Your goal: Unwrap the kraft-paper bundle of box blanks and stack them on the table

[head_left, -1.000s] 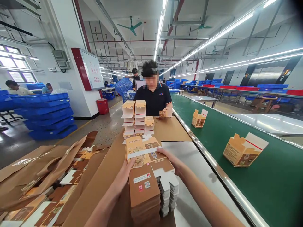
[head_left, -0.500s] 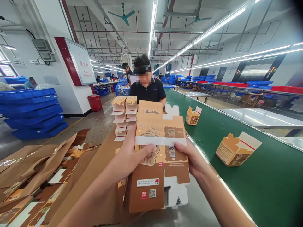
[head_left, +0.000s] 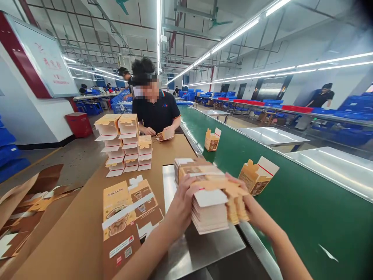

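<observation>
Both my hands hold a thick bundle of flat, unfolded cartons (head_left: 210, 208), brown and tan with white edges, tilted over a metal plate (head_left: 186, 252). My left hand (head_left: 185, 200) grips its near left side, fingers over the top. My right hand (head_left: 243, 194) is wrapped round the right side, its fingers partly hidden. A pale band crosses the bundle's blurred top. To the left, another stack of flat printed cartons (head_left: 118, 210) with a white paper band lies on a brown cardboard sheet (head_left: 84, 233), partly behind my left forearm.
Folded open boxes (head_left: 128, 134) stand stacked at the far left of the cardboard. A person (head_left: 155, 111) opposite handles a small box (head_left: 166, 134). Along the right runs a green conveyor belt (head_left: 291, 221) carrying two open boxes, the nearer box (head_left: 256, 177) close to my right hand.
The view has swung right. The bundle, held up with its printed face towards me before, is now turned and lowered over the metal plate, uncovering the banded stack on the left.
</observation>
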{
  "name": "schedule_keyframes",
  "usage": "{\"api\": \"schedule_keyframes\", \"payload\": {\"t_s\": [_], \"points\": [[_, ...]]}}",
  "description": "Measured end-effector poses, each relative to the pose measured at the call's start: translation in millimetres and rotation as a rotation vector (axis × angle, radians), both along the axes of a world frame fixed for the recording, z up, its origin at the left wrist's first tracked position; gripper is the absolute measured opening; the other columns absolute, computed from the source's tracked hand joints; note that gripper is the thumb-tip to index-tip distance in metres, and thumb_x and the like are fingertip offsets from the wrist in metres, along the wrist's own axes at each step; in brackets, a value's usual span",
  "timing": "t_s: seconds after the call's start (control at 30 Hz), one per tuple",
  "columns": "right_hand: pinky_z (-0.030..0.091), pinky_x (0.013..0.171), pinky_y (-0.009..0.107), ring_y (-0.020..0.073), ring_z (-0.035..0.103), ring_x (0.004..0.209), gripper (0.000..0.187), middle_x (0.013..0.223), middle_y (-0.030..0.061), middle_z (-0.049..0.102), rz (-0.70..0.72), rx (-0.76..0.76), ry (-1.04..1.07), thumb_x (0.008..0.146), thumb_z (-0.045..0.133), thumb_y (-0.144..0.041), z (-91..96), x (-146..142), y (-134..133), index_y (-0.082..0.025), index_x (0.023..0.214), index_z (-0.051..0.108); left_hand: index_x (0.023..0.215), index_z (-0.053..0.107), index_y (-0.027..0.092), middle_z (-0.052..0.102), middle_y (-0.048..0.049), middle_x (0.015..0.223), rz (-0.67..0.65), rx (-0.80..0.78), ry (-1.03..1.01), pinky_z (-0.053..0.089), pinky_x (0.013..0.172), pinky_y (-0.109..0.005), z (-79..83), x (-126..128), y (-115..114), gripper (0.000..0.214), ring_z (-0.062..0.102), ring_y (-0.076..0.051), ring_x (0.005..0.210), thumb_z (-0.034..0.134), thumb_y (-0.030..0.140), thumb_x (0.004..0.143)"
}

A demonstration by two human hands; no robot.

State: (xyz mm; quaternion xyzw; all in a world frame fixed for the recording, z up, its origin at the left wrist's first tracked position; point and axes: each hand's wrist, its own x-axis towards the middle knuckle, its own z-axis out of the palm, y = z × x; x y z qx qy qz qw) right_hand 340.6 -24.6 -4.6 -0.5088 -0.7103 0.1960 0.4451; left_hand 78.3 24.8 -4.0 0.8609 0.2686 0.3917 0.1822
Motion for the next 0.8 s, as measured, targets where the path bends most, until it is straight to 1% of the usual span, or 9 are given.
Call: {"api": "schedule_keyframes", "payload": {"t_s": [0.07,0.13,0.27,0.37,0.5,0.57,0.63,0.7,0.8], "points": [[0.036,0.111,0.051,0.0281,0.044,0.135,0.04,0.143,0.0133,0.051,0.009,-0.11,-0.056,0.089,0.049,-0.024,-26.8,2,-14,-0.023,0.128,0.056,0.127,0.045,0.02,0.052,-0.0185,0.138,0.025,0.016,0.178,0.025,0.11,-0.067,-25.9,-2,-15,0.053,0.038,-0.031,0.138,0.033,-0.001,0.08],[0.041,0.107,0.052,0.0288,0.05,0.13,0.033,0.134,0.0142,0.059,-0.026,-0.184,-0.075,0.092,0.041,-0.024,-42.5,-4,-25,-0.022,0.11,0.068,0.123,0.051,0.02,0.054,-0.0164,0.138,0.043,0.015,0.34,0.032,0.109,-0.064,-43.3,-7,-30,0.059,0.045,-0.031,0.133,0.033,-0.005,0.073],[0.038,0.109,0.05,0.0286,0.048,0.131,0.037,0.136,0.0184,0.056,-0.149,-0.197,-0.037,0.093,0.038,-0.036,-49.4,-29,-27,-0.017,0.107,0.067,0.125,0.053,0.022,0.038,-0.0115,0.15,0.107,-0.015,0.545,0.042,0.107,-0.054,-54.8,-10,-50,0.073,0.036,-0.031,0.138,0.038,-0.008,0.06],[0.031,0.111,0.056,0.0335,0.041,0.134,0.046,0.141,0.023,0.047,-0.257,-0.198,-0.01,0.09,0.042,-0.044,-54.5,-46,-17,-0.012,0.118,0.059,0.134,0.047,0.023,0.031,-0.011,0.153,0.195,-0.04,0.602,0.038,0.107,-0.06,-44.0,-6,-63,0.074,0.026,-0.033,0.141,0.033,-0.007,0.068],[0.032,0.109,0.058,0.0339,0.042,0.133,0.058,0.138,0.0256,0.047,-0.305,-0.243,0.061,0.089,0.039,-0.047,-75.3,-60,-19,-0.009,0.132,0.044,0.13,0.051,0.027,0.042,-0.0047,0.149,0.195,-0.081,0.465,0.044,0.108,-0.045,-6.2,-28,-73,0.046,0.039,-0.023,0.138,0.034,0.019,0.089],[0.034,0.109,0.056,0.0311,0.045,0.131,0.057,0.136,0.0233,0.049,-0.279,-0.263,0.097,0.09,0.037,-0.047,-82.3,-65,-31,-0.012,0.136,0.038,0.123,0.055,0.031,0.051,-0.0013,0.142,0.415,-0.252,0.247,0.038,0.112,-0.047,13.0,-60,-62,0.038,0.044,-0.022,0.134,0.037,0.036,0.09],[0.03,0.108,0.062,0.0353,0.038,0.135,0.056,0.14,0.021,0.044,-0.321,-0.257,0.057,0.088,0.043,-0.048,-77.0,-72,-43,-0.018,0.135,0.04,0.117,0.057,0.024,0.053,-0.0062,0.138,0.746,-0.512,-0.016,0.022,0.119,-0.05,24.6,-101,-42,0.041,0.039,-0.027,0.136,0.045,0.046,0.084],[0.024,0.108,0.066,0.0387,0.03,0.138,0.052,0.146,0.0179,0.037,-0.384,-0.201,0.01,0.087,0.047,-0.048,-55.4,-83,-49,-0.024,0.132,0.045,0.13,0.044,0.013,0.038,-0.0162,0.148,0.945,-0.681,-0.159,0.013,0.12,-0.05,26.0,-143,-24,0.059,0.028,-0.032,0.141,0.046,0.049,0.083],[0.031,0.109,0.053,0.0313,0.037,0.135,0.049,0.144,0.0148,0.041,-0.173,-0.291,0.154,0.091,0.044,-0.047,-4.7,-114,-33,-0.025,0.134,0.041,0.138,0.035,0.011,0.035,-0.0199,0.15,0.889,-1.033,-0.375,0.028,0.115,-0.048,14.3,-179,-16,0.071,0.035,-0.033,0.139,0.038,0.058,0.085]]}}
